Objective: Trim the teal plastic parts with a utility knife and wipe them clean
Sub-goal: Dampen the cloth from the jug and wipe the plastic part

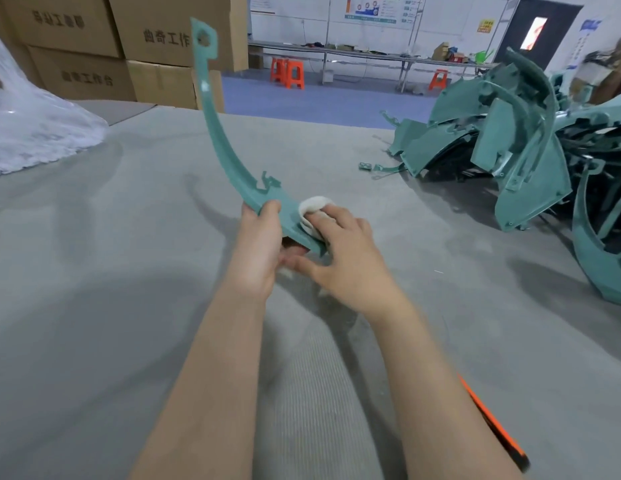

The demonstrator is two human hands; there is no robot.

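— Nearest?
— One orange utility knife [492, 424], lying untouched on the grey mat [129, 306] at low right, partly hidden behind the right forearm.
— Hands?
— Two. Left hand [259, 251] clenched round the near end of one long curved teal strip [219, 133], held above the mat and tilted up and away. Right hand [343, 251] curled round one white cloth [314, 206], pressing it against the strip just beside the left thumb.
— Farther out?
— One pile of teal parts [510, 150] on the mat at right, too tangled to count. One small teal scrap [365, 167] near it. One clear plastic heap [32, 133] at left.
— Beyond?
— Four cardboard boxes [163, 39], stacked two high. Orange stools [288, 72] by a long bench [371, 55]: at least two, exact count unclear.
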